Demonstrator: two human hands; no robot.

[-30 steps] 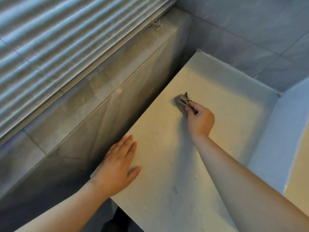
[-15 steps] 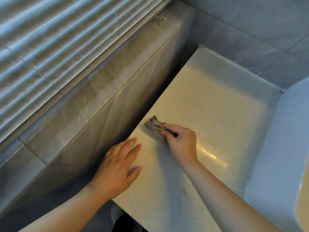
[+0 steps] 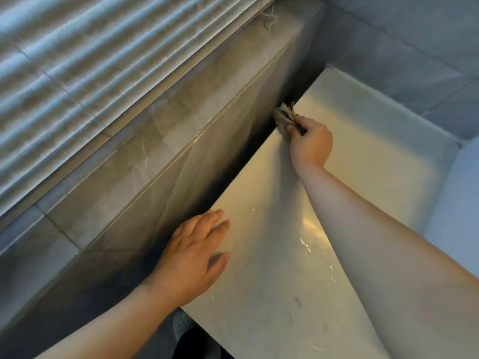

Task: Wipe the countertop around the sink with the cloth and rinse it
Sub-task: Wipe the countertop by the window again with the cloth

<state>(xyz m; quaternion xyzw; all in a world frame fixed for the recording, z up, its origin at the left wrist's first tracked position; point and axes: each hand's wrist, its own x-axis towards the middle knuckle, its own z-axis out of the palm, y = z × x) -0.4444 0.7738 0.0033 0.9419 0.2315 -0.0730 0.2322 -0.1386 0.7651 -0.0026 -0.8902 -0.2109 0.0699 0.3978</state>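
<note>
Gripping one cloth (image 3: 283, 115), right hand (image 3: 309, 143) fingers curl; left hand (image 3: 193, 257) lies flat on countertop (image 3: 363, 156).

Tiled home washroom or kitchen corner: grey wall tiles (image 3: 401, 35), pale countertop (image 3: 363, 141), window blind (image 3: 77, 60).

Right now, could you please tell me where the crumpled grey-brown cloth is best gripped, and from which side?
Grip the crumpled grey-brown cloth by its bunched near end, where the right hand pinches it, coming from the right over the pale countertop. Its loose end sits at the counter's left edge beside the grey tiled wall, leaving little room there.
</note>
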